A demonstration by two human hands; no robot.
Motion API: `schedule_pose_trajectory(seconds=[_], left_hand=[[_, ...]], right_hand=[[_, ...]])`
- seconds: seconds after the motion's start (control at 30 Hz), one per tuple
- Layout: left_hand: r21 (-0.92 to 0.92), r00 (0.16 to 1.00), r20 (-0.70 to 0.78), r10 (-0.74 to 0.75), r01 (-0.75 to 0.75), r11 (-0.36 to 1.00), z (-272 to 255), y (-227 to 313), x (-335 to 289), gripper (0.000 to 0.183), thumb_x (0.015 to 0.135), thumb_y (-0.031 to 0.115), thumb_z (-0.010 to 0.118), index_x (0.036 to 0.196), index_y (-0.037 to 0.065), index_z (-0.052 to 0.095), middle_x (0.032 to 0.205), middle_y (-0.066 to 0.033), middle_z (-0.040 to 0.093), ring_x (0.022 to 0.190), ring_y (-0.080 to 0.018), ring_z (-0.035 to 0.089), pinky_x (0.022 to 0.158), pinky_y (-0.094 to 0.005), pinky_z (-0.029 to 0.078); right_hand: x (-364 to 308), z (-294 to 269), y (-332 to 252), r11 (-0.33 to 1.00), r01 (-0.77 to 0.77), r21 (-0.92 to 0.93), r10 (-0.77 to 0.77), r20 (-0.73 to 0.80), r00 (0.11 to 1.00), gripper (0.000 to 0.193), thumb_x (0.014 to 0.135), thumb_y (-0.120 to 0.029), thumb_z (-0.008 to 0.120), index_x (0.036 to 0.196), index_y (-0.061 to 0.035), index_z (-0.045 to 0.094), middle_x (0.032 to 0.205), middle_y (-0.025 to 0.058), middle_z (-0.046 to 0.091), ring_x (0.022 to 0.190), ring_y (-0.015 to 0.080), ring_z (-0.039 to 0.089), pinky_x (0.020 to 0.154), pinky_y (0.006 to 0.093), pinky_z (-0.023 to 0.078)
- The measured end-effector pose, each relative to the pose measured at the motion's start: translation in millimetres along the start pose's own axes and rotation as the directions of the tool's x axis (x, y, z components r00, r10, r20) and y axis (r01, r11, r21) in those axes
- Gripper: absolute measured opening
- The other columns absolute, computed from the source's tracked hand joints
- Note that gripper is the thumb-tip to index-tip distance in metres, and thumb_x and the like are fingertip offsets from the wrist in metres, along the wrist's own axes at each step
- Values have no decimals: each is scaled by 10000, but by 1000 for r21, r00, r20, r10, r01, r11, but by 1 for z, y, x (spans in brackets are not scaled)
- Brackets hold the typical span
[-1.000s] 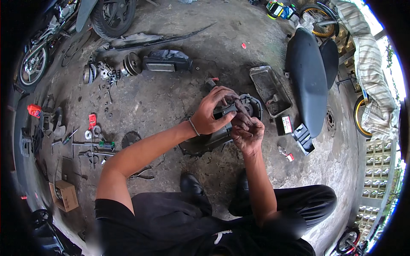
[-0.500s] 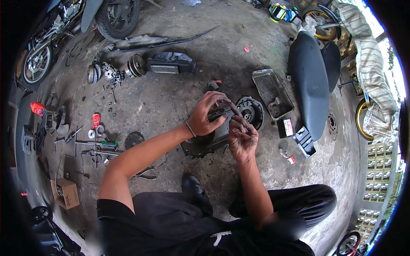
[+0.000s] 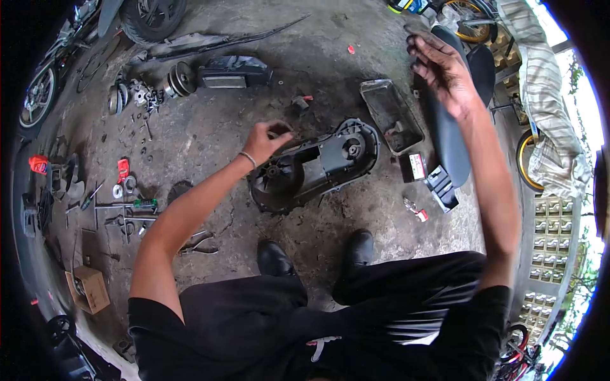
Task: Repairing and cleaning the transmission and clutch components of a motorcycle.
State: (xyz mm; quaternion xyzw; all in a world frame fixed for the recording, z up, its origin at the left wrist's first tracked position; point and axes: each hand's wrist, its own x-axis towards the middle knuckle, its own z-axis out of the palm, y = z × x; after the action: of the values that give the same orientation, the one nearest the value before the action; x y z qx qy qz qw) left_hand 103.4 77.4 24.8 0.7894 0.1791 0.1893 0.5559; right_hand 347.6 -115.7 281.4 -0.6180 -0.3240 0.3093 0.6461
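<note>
Our left hand curls, hold unclear, near the casing on the floor; our right hand is open. Casing looks heavy, greasy: grip its rim.

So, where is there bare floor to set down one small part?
Mostly bare floor: between the left hand and the pulley; and between the boots and the engine crankcase. Crowded: left, around the green-handled tool; right, beside the motorcycle seat.

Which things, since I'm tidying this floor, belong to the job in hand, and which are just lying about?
Likely the job's:
metal casing, near the left hand
perhaps the round metal part

Apparently lying about:
cardboard box
black seat
striped cloth
</note>
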Motion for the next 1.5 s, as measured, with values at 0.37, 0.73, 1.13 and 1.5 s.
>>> schedule_pose_trajectory(seconds=[0.37, 0.73, 1.13, 1.5], left_hand=[[165, 998, -53, -19, 28, 986, -62, -15, -25, 161, 839, 158, 681, 930, 37, 736, 777, -24, 689, 607, -110, 529, 585, -247, 421], [601, 966, 259, -4, -158, 784, -47, 23, -30, 269, 887, 218, 585, 1115, 74, 603, 1118, -88, 586, 974, -289, 554, 874, -370, 438], [719, 949, -301, 91, 163, 676, 58, -17, -12, 344, 899, 299, 596, 1144, 59, 575, 1163, -122, 568, 1055, -330, 511, 906, -400, 434], [777, 945, -316, 84, 207, 595, 60, 2, -11, 251, 880, 277, 607, 1065, 109, 602, 1132, -52, 579, 1042, -289, 515, 842, -383, 452]], right_hand=[[-85, -67, 97, 640, -28, -768, 103, 49, 994, 125, 856, -59, 689, 972, -31, 727, 749, 5, 665, 620, 71, 546, 612, 208, 439], [-118, -58, 290, 495, -1, -869, -82, -48, 995, 157, 823, -122, 684, 948, -27, 689, 849, 82, 684, 635, 204, 592, 583, 296, 463], [-129, -49, 335, 369, 181, -912, -318, 59, 946, 147, 814, -76, 667, 961, -79, 655, 932, 30, 667, 688, 230, 575, 625, 321, 467], [-102, -62, 323, 484, 251, -838, -352, 76, 933, 190, 760, -71, 692, 950, -81, 679, 973, 32, 689, 724, 229, 589, 691, 309, 459]])
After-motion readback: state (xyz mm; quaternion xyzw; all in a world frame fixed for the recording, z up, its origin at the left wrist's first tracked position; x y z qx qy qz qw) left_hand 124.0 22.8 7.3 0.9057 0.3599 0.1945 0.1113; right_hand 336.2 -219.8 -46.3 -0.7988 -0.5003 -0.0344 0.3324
